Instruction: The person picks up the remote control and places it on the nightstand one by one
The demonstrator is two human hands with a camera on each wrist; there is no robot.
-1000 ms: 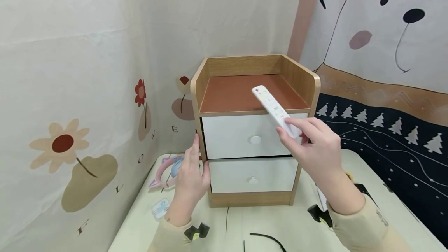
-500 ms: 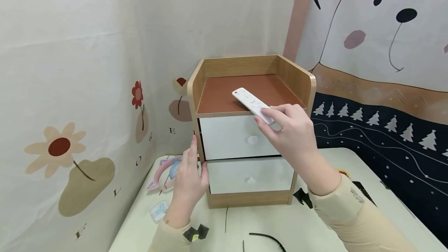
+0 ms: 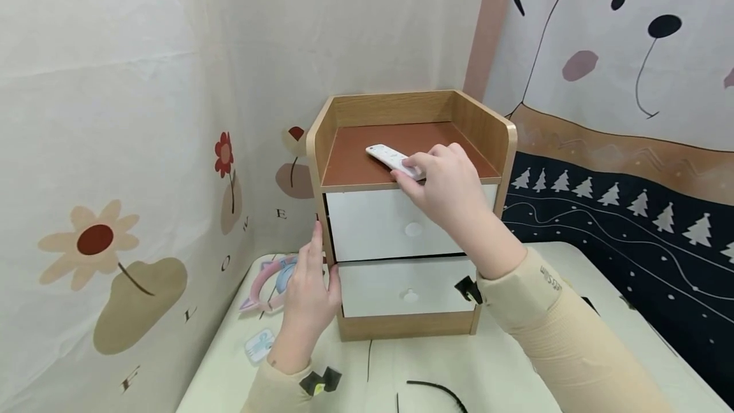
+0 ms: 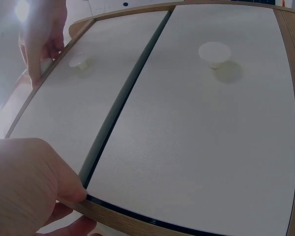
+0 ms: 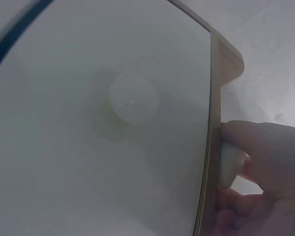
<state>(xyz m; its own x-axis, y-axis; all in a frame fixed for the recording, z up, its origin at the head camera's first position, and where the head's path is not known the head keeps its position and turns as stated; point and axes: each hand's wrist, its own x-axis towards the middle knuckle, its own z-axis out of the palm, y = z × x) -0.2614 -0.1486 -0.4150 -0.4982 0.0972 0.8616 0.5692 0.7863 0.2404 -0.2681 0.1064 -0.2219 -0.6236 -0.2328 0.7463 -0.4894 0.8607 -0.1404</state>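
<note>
My right hand (image 3: 450,190) pinches the near end of a white remote control (image 3: 392,159) between thumb and fingers. The remote lies low over the brown top shelf of a small wooden cabinet (image 3: 395,107), pointing to the back left. In the right wrist view, part of the remote (image 5: 231,162) shows beyond the cabinet's top edge. My left hand (image 3: 309,295) rests against the cabinet's left side, fingers straight and pointing up, its thumb at the front edge. Both white drawers, the upper drawer (image 3: 367,225) and the lower drawer (image 3: 367,289), are closed, each with a round knob.
Behind the left hand lie pink and blue headphones (image 3: 266,285) with pointed ears. A small light-blue item (image 3: 260,345) is on the cream table (image 3: 338,394) at left, and a black curved strip (image 3: 438,389) is in front. Printed curtains stand behind.
My right hand has carried the remote leftward and down, from in front of the upper drawer onto the top shelf area, tilting it flatter. The left hand keeps its place on the cabinet's side.
</note>
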